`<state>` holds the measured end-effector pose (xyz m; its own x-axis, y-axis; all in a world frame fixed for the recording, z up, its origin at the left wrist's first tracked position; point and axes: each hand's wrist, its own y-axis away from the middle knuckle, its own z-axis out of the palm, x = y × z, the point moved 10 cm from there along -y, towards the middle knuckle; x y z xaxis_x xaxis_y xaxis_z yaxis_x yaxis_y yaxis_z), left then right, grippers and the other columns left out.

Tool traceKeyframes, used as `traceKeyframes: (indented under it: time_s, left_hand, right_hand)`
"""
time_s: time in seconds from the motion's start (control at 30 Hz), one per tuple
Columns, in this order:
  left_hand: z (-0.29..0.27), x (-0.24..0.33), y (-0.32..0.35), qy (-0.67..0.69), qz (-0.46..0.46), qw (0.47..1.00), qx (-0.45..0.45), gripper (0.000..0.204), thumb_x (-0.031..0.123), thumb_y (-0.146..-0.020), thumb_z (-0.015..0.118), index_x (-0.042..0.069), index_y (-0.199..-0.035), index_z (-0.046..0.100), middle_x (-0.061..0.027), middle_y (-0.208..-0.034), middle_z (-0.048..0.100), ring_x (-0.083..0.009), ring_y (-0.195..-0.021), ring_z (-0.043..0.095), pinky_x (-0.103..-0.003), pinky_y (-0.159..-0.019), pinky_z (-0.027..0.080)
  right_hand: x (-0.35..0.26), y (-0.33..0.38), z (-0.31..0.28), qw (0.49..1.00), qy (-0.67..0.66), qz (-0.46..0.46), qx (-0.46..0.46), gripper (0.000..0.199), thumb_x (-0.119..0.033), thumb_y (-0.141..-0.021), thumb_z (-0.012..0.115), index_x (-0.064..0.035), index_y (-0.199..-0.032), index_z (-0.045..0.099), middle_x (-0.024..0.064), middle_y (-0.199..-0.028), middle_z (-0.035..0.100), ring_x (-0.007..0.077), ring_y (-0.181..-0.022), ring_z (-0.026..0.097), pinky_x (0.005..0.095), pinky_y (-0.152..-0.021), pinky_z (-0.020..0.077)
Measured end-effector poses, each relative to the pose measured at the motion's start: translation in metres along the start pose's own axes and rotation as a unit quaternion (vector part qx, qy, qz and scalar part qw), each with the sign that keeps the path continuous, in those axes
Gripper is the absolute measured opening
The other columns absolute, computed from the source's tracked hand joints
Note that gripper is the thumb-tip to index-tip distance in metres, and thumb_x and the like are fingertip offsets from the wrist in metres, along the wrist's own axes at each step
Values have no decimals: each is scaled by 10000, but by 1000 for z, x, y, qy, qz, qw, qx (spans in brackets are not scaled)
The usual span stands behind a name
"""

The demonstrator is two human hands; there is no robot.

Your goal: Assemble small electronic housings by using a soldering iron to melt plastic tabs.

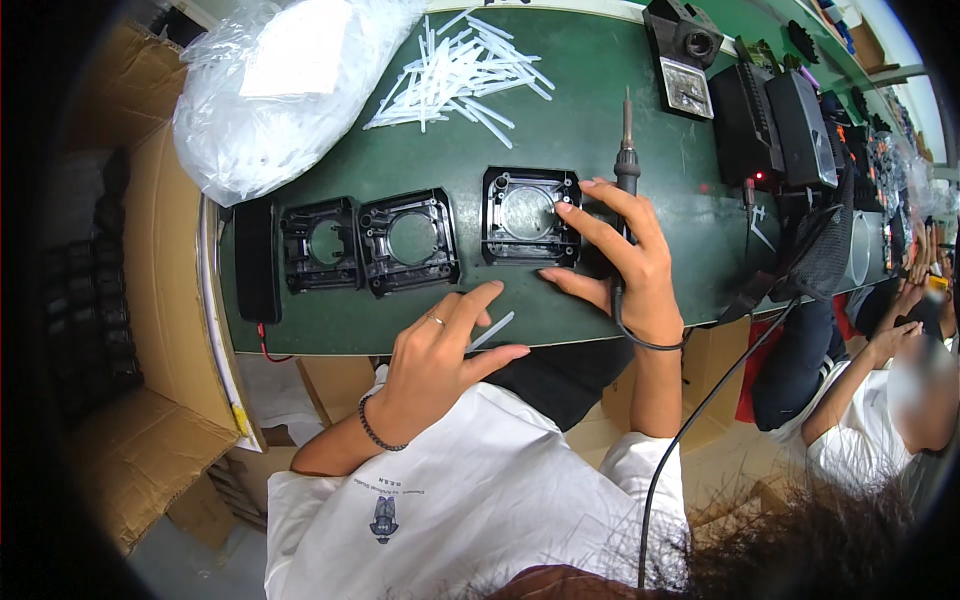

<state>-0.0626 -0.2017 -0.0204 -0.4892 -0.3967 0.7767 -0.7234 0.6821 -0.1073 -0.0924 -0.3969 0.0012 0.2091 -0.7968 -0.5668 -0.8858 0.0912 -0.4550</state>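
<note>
Right hand: the right hand point(625, 255) is gripping the soldering iron point(626, 160) between palm and curled fingers while its index finger and thumb are spreading out onto the right black frame point(530, 215), one touching the frame's right edge, the other its lower right corner.
Iron axis: the soldering iron is standing almost straight away from the person, tip pointing toward the far side of the table, its cable point(700, 410) looping under the wrist and trailing back over the near edge.
Left hand: the left hand point(440, 350) is resting loosely spread on the green table point(600, 90), fingers pointing right, with a short white tube piece point(490, 332) lying just under the fingertips; whether it is pinching that piece I cannot tell.
Frame position: the right black frame is lying flat just left of the right hand and up-right of the left hand, so the right hand is the nearer one.
Neighbours: two more black frames point(370, 240) are sitting side by side to the left, a gap separating them from the held one.
Open room: bare green surface is lying between the frames and the pile of white tubes point(455, 70) farther back; a plastic bag point(270, 90) is crowding the far left corner.
Edges: the near table edge is running just under both hands; black equipment boxes point(770, 120) are standing to the right.
</note>
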Motion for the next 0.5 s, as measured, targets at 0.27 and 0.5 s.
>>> traceKeyframes:
  time_s: [0.27, 0.5]
  left_hand:
    - [-12, 17, 6, -67, 107, 989, -73, 509, 211, -803, 896, 29, -1238, 705, -101, -1073, 650, -278, -901, 657, -383, -771, 565]
    - [-3, 5, 14, -31, 73, 995, -58, 378, 56, -845, 816, 59, -1214, 734, -67, -1109, 665, -252, -896, 637, -345, -766, 554]
  right_hand:
    - [2, 2, -5, 1000, -12, 0, 16, 659, -186, -626, 978, -117, -1247, 770, 116, -1355, 642, 347, -1146, 636, 440, -948, 538]
    - [-1, 1, -7, 1000, 6, -13, 19, 646, -218, -578, 1000, -82, -1175, 795, 137, -1337, 660, 347, -1167, 664, 438, -983, 543]
